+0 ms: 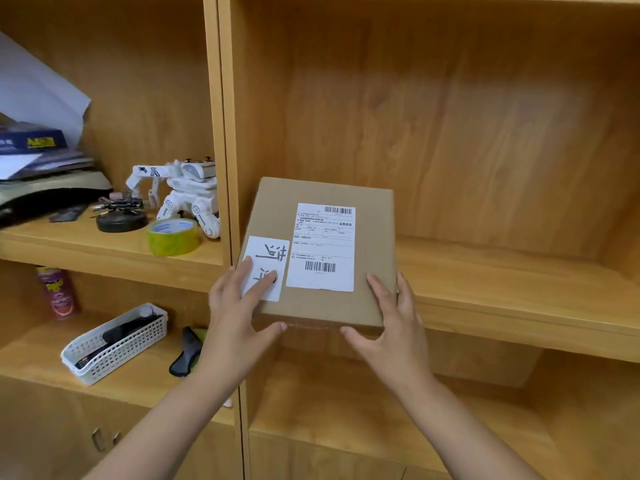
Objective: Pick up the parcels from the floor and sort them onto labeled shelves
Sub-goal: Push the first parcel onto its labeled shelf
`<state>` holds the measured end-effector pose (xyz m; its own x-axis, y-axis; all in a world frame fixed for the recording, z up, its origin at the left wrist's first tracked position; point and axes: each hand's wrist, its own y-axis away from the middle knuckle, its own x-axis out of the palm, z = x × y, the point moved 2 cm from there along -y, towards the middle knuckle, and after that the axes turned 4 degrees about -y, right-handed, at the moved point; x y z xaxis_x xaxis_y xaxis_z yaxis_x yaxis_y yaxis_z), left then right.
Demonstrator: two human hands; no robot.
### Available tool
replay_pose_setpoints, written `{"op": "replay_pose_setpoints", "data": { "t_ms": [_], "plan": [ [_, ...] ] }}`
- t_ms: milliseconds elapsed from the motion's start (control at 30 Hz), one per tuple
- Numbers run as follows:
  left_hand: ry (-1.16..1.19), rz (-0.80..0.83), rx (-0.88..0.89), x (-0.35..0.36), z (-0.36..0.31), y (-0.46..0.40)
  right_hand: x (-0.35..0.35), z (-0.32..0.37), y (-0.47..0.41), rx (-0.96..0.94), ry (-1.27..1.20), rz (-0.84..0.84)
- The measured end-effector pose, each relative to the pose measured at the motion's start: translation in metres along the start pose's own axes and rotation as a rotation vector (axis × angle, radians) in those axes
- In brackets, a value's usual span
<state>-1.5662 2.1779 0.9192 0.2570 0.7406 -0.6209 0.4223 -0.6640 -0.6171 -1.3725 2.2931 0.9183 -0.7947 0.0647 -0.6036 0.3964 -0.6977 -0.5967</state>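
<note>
Shipping label point(323, 247) print too small.

Brown corrugated-cardboard parcel box point(332, 244): matt, smooth top; clear glossy tape along near edge. White paper shipping label point(323, 247), slight sheen. Light wood-grain laminate shelf unit point(502, 282): smooth, satin. Left bay: yellow-green roll of glossy tape point(173, 236); white hard-plastic toy robot point(183, 192), shiny; white perforated plastic basket point(117, 342); glossy pink spray can point(57, 292).

Warm even light, soft blur
</note>
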Motion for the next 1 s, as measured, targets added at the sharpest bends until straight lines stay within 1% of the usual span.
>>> {"op": "replay_pose_setpoints", "data": {
  "t_ms": [200, 333, 400, 467, 533, 633, 733, 867, 933, 1000],
  "plan": [
    [-0.014, -0.019, -0.008, 0.014, 0.01, -0.021, 0.003, -0.006, -0.024, -0.003, 0.05, 0.007],
    [0.011, -0.024, 0.026, 0.013, 0.013, -0.039, 0.005, -0.004, -0.035, 0.017, 0.103, -0.006],
    [0.016, -0.012, 0.043, 0.012, 0.014, -0.046, 0.005, -0.002, -0.039, 0.016, 0.158, -0.039],
    [-0.011, -0.012, 0.077, 0.01, 0.015, -0.051, 0.006, 0.001, -0.044, -0.049, 0.24, -0.105],
    [-0.1, -0.03, 0.137, 0.008, 0.017, -0.058, 0.007, 0.003, -0.05, -0.111, 0.287, -0.155],
    [-0.301, -0.072, 0.274, 0.003, 0.018, -0.071, 0.011, 0.005, -0.061, -0.14, 0.305, -0.205],
    [-0.404, -0.072, 0.376, 0.006, 0.016, -0.085, 0.017, 0.007, -0.072, -0.162, 0.327, -0.228],
    [-0.508, 0.054, 0.38, 0.015, 0.018, -0.101, 0.03, 0.006, -0.089, -0.166, 0.35, -0.211],
    [-0.55, 0.076, 0.388, 0.017, 0.021, -0.106, 0.037, 0.005, -0.096, -0.15, 0.362, -0.172],
    [-0.6, 0.061, 0.4, 0.018, 0.022, -0.111, 0.043, 0.003, -0.103, -0.13, 0.384, -0.138]
  ]
}}
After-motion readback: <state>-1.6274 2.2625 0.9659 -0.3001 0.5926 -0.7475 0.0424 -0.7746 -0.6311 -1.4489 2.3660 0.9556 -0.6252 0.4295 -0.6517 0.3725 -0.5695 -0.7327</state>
